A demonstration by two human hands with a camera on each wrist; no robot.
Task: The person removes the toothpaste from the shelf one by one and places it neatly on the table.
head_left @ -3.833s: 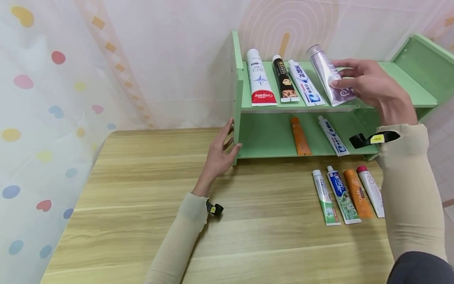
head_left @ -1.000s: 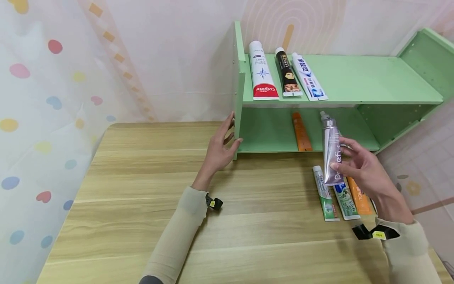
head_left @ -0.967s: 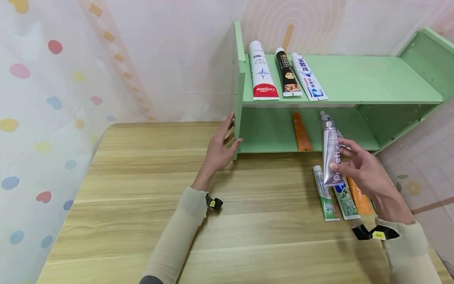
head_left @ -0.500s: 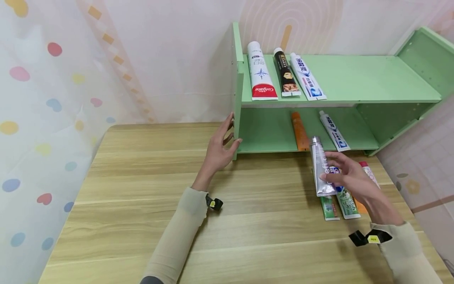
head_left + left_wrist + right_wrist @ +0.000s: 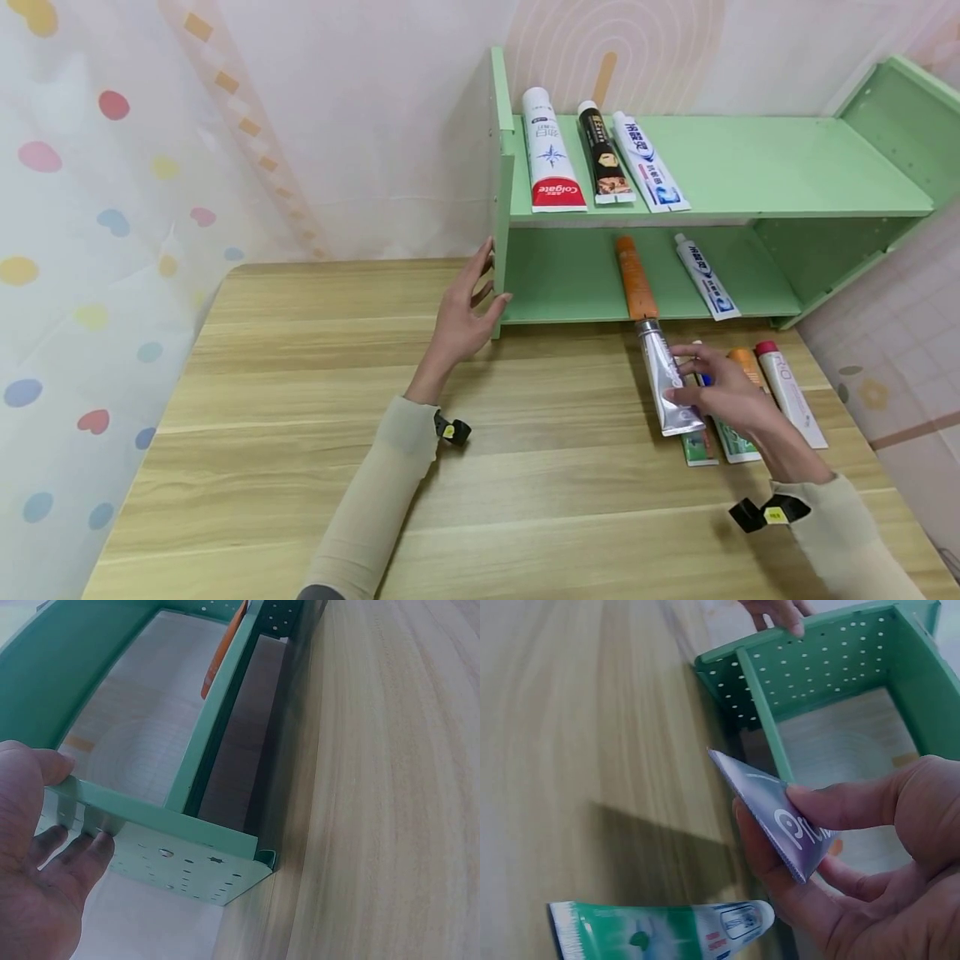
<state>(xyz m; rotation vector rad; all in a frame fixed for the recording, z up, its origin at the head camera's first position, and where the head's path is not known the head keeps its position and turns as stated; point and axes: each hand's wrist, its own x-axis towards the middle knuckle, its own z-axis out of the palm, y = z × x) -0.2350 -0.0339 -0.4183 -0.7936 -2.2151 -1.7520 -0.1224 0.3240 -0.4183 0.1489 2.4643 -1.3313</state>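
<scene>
My right hand [image 5: 723, 396] pinches a silvery-purple toothpaste tube [image 5: 663, 379] between thumb and fingers. The tube hangs above the table in front of the green shelf [image 5: 787, 167], cap towards the shelf, overlapping a green-and-white toothpaste tube [image 5: 701, 452] in the head view. Its lettering, partly under my thumb, shows in the right wrist view. My left hand [image 5: 468, 321] holds the shelf's left side panel [image 5: 172, 859], thumb at the front edge and fingers against the outer face. An orange tube [image 5: 636, 279] and a white-and-blue tube [image 5: 707, 277] lie on the lower board.
On the upper board lie a Colgate tube [image 5: 553, 150], a black tube [image 5: 606, 154] and another white-and-blue tube [image 5: 651, 162]. Beside my right hand on the wooden table [image 5: 300, 400] are a blue-and-green tube [image 5: 738, 446], an orange one [image 5: 746, 360] and a white pink-capped one [image 5: 791, 396].
The silvery-purple tube has come off the upper board in my right hand, down over the table, then moved left and nearer me. My left hand stays on the shelf's side panel.
</scene>
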